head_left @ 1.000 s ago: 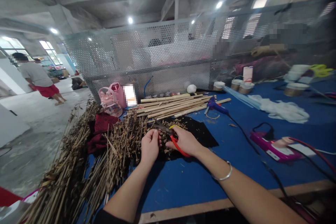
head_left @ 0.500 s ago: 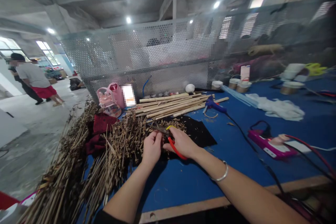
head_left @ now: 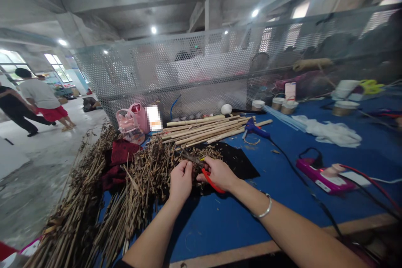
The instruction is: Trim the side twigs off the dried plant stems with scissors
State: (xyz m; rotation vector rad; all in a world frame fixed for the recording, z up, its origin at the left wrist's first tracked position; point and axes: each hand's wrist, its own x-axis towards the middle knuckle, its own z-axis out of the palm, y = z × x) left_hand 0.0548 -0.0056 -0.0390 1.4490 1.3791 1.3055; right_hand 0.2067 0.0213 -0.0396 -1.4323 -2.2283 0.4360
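My right hand (head_left: 221, 172) grips a pair of scissors (head_left: 213, 181) with red and yellow handles. Their dark blades point left, just above the fingers of my left hand (head_left: 181, 179). That hand is closed in a pinch; what lies between its fingertips is too small to make out. Close to its left is a heap of dried plant stalks (head_left: 149, 171) with brown, crumbly heads. Small dry clippings (head_left: 201, 150) lie beyond both hands, partly on a black sheet (head_left: 243, 162).
Pale sticks (head_left: 204, 130) lie behind the clippings on the blue table (head_left: 251, 213). A blue glue gun (head_left: 256, 128), its cord and a purple power strip (head_left: 326, 178) are to the right. A pink bag (head_left: 138, 117) stands at the back left, before a perforated metal screen (head_left: 201, 67).
My right hand has closed further on the scissors, and less of the yellow handle shows. My left hand stays nearly in place. Two people at the far left have shifted.
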